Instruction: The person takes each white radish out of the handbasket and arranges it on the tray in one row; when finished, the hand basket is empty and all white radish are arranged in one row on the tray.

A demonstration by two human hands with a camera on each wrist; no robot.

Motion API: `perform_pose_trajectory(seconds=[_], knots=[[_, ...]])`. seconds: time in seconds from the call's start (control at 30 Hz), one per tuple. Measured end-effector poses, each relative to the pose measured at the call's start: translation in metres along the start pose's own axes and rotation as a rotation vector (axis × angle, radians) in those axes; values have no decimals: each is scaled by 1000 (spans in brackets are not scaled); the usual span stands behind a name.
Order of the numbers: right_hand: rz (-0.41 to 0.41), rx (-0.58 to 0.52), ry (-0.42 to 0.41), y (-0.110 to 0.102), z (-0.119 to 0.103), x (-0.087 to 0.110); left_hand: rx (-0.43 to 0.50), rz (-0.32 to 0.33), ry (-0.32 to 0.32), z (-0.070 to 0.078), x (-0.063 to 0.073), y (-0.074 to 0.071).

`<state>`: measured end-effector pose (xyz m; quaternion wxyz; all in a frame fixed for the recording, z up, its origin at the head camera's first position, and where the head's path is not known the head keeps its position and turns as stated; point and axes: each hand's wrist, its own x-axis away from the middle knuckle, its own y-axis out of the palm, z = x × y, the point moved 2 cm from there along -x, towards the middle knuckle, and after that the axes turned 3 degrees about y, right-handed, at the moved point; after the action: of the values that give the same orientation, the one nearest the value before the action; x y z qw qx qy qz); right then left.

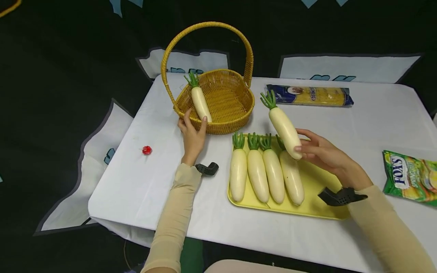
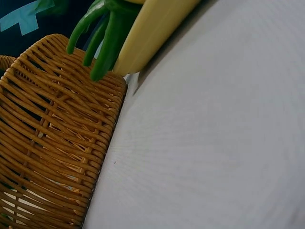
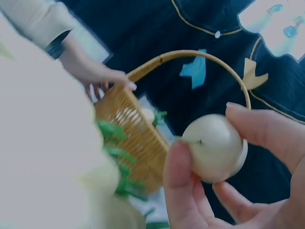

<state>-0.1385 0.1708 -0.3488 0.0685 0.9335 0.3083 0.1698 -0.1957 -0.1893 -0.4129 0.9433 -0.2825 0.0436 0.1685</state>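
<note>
My right hand (image 1: 319, 151) pinches a white radish (image 1: 285, 129) near its lower end, holding it tilted over the yellow tray (image 1: 321, 182) with its green stalks pointing up and left. In the right wrist view the tip of this radish (image 3: 214, 148) sits between thumb and fingers. With my left hand (image 1: 193, 138) I grip the near left rim of a wicker basket (image 1: 235, 123). One radish (image 1: 201, 102) leans inside the basket, its leaves over the rim. Several more radishes (image 1: 257, 174) lie side by side on the tray, stalks toward the back.
A pack of spaghetti (image 1: 314, 95) lies at the back of the white-covered table (image 1: 136, 182). At the right is a green FOX'S candy bag (image 1: 411, 176). A small red wrapped candy (image 1: 146, 150) lies left of the basket. The basket's tall handle (image 1: 208, 24) arches above it.
</note>
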Motion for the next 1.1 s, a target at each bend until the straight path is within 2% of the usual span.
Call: perform_pose_trajectory(seconds=[0.23,0.43,0.53,0.93,1.1], knots=[[136,144,37,-13,30,39,5,13,-9,-2,0,-1],[277,337,125,-10,52,68,6,10,-12,-2,0,0],[315,382,145,-7,60,78,4,15,-9,-2,-1,-1],[366,493,136,8,76,93,9,10,16,-3,-2,1],[405,620,136,8,72,94,8,7,19,-2,-3,3]])
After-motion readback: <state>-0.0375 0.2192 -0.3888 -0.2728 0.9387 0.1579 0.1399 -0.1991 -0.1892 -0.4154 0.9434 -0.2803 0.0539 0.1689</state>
